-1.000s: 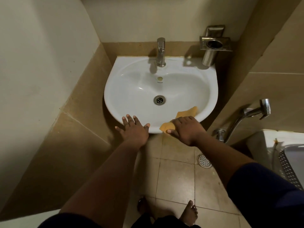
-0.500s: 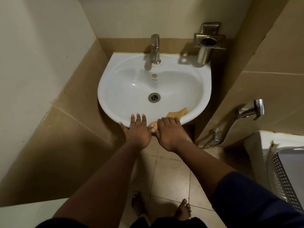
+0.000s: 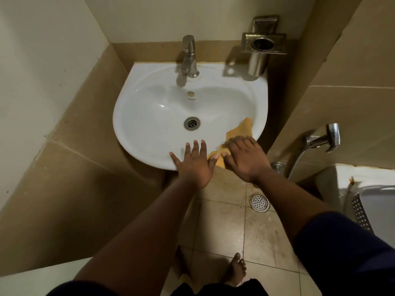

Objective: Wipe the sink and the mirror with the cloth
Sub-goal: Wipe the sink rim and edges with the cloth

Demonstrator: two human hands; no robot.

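A white wall-hung sink (image 3: 149, 129) fills the middle of the head view, with a steel tap (image 3: 189, 58) at its back and a drain (image 3: 192, 123) in the bowl. An orange cloth (image 3: 242, 130) lies over the sink's front right rim. My right hand (image 3: 245, 157) presses flat on the cloth there. My left hand (image 3: 193, 163) rests beside it on the front rim, fingers spread, holding nothing. No mirror is in view.
A steel cup holder (image 3: 259, 52) is fixed to the wall at the sink's back right. A hand sprayer with hose (image 3: 316, 144) hangs on the right wall. A floor drain (image 3: 259, 202) lies below, and a white tub with a perforated basket (image 3: 361, 210) stands at the right.
My right hand slid the cloth left along the front rim toward my left hand, then back to the right side. My left hand stayed on the front rim.
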